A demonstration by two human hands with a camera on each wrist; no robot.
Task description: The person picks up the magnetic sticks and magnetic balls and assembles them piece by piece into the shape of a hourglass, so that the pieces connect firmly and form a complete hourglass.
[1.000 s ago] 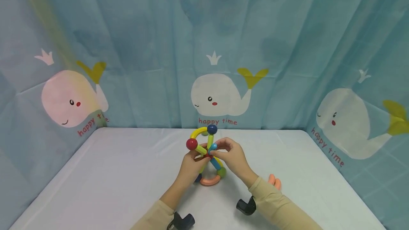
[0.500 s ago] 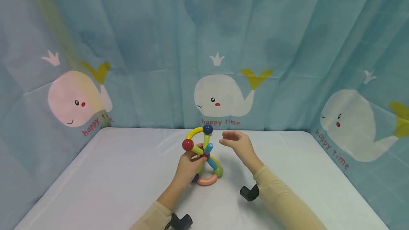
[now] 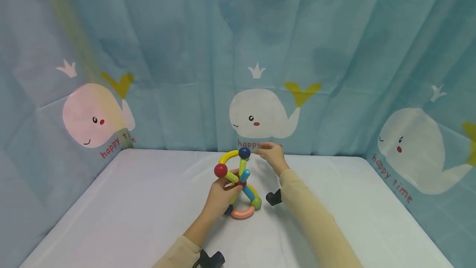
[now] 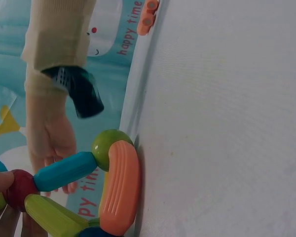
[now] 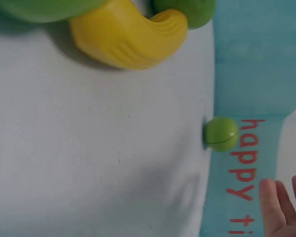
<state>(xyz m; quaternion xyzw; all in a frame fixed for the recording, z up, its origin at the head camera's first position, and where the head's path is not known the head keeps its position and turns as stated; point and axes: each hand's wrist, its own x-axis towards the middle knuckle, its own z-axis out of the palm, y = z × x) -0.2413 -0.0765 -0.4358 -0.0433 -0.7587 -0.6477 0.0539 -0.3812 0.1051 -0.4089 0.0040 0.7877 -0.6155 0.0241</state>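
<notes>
My left hand (image 3: pixel 218 198) grips a standing magnetic ball-and-stick frame by its red centre ball (image 4: pixel 21 190). Lime and blue sticks (image 3: pixel 248 192) radiate from that centre. Around them sit a red ball (image 3: pixel 221 171), a navy ball (image 3: pixel 244 153), a green ball (image 3: pixel 256 202), a yellow curved stick (image 3: pixel 228 156) and a peach curved stick (image 3: pixel 243 213). One short blue stick (image 3: pixel 245 175) points up with a free end. My right hand (image 3: pixel 273 156), holding nothing, reaches past the frame towards the table's back edge. A loose green ball (image 5: pixel 221 134) lies beyond its fingertips.
Peach curved sticks (image 4: pixel 148 19) lie on the white table (image 3: pixel 148 202) to the right; the right sleeve hides them in the head view. A blue curtain (image 3: pixel 178 94) with whale prints hangs behind and beside the table. Black wrist cameras (image 3: pixel 210 259) project below the sleeves.
The right hand has let go of the upward blue stick, pulled away to the right, then moved forward to the back of the table. The left hand still holds the frame's centre.
</notes>
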